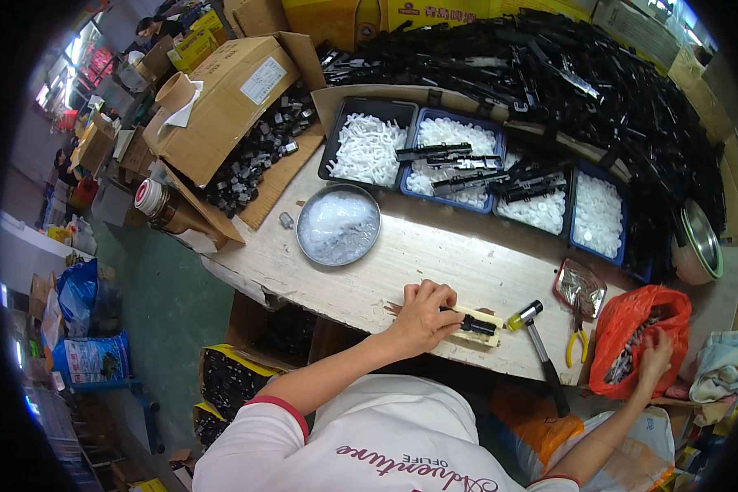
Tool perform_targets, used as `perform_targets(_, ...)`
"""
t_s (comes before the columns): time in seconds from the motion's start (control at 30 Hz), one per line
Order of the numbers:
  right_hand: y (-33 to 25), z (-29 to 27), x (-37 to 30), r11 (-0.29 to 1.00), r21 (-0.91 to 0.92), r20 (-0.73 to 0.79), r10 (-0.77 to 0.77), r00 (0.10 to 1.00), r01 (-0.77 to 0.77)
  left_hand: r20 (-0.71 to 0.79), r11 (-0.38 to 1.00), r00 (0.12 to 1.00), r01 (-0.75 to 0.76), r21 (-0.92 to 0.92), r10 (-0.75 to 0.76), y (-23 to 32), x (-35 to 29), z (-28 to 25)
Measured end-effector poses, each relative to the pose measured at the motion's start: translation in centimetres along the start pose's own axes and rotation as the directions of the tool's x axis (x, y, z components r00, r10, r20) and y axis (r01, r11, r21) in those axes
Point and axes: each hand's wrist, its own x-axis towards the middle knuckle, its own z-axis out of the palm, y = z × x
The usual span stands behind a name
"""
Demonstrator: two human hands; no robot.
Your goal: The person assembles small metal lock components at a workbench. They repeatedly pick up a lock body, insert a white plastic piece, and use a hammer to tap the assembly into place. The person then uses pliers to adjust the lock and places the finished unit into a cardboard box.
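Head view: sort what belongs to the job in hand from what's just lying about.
Likely in use: black part at the left hand; cream block beneath it; red bag at the right hand; hammer.
Likely lying about: towel, bottle, bowls.

Brightly lit bench [435, 256], pale sheen toward its far edge, glaring lamps [76, 51] beyond its far left corner, bowed edges, black picture corners.

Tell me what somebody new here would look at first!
Probably the huge heap of black parts, piled across the back and right of the bench. Next might come the bright red bag at the bench's right end, with the right hand at its opening. The white pieces stand out too, in trays before the heap.
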Motion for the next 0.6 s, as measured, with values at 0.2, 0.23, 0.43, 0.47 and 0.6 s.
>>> perform_targets(0.2,0.4,2.6,1.1,0.999,-0.03,0.168,-0.034,0.985,0.04,-0.128,1.0,0.992,0.007,0.004,-0.006,-4.8,3.1,-2.8)
perform_targets(0.23,0.6,2.9,0.9,0.999,-0.019,0.143,-0.04,0.989,0.044,-0.261,0.998,0.964,0.059,0.003,-0.056,-6.2,4.7,-4.1)
perform_targets(0.43,-1.7,1.7,1.7,0.997,0.061,0.095,-0.061,0.994,0.056,-0.553,0.87,0.796,0.433,0.234,-0.247,-16.2,14.1,-11.1)
perform_targets(0.47,-1.6,2.5,1.9,0.986,0.119,-0.01,-0.113,0.993,0.114,-0.554,0.824,0.782,0.495,0.275,-0.285,-17.5,15.1,-11.4)
perform_targets(0.6,-0.7,5.0,2.9,0.99,-0.027,-0.061,-0.143,0.988,0.141,-0.439,0.736,0.804,0.568,0.37,-0.4,-18.1,16.9,-11.1)
